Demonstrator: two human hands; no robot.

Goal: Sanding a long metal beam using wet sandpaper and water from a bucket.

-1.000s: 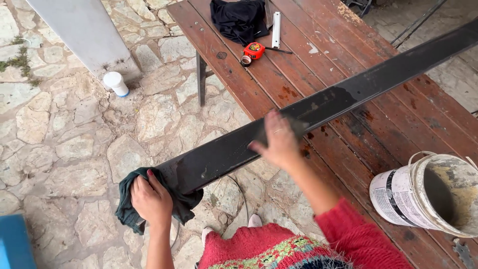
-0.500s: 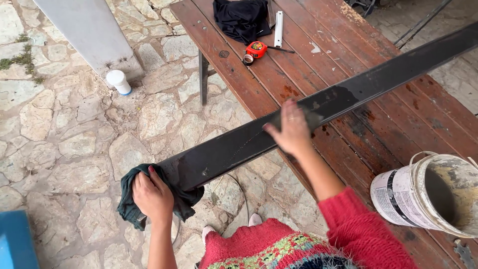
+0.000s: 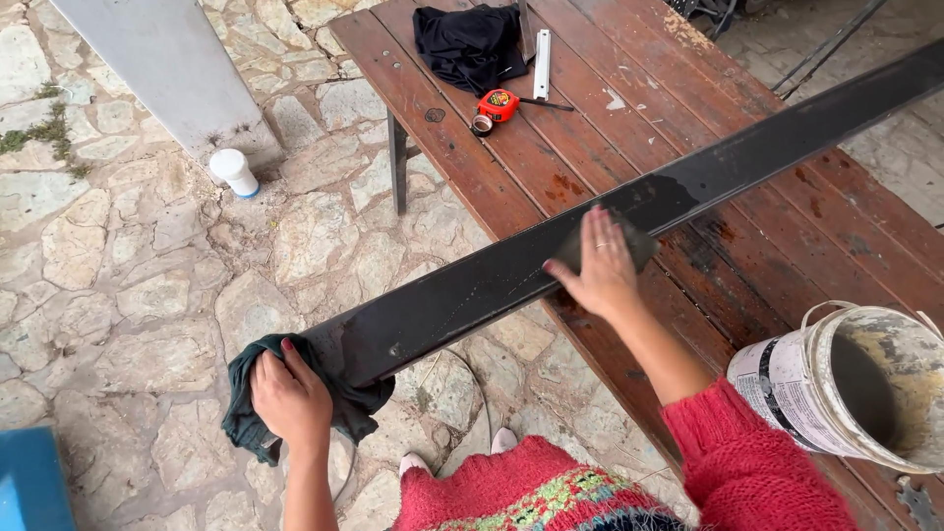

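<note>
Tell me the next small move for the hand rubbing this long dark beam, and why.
Probably slide the right hand with its dark pad further toward the table end: the long dark beam looks wet and glossy just past the pad, while the left hand steadies the near end through a dark green rag.

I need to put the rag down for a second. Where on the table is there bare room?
Bare planks lie on the wooden table between the tape measure and the long dark beam, and beyond the beam toward the far right edge. Crowded: the far end with the black cloth and the near corner by the paint bucket.
</note>
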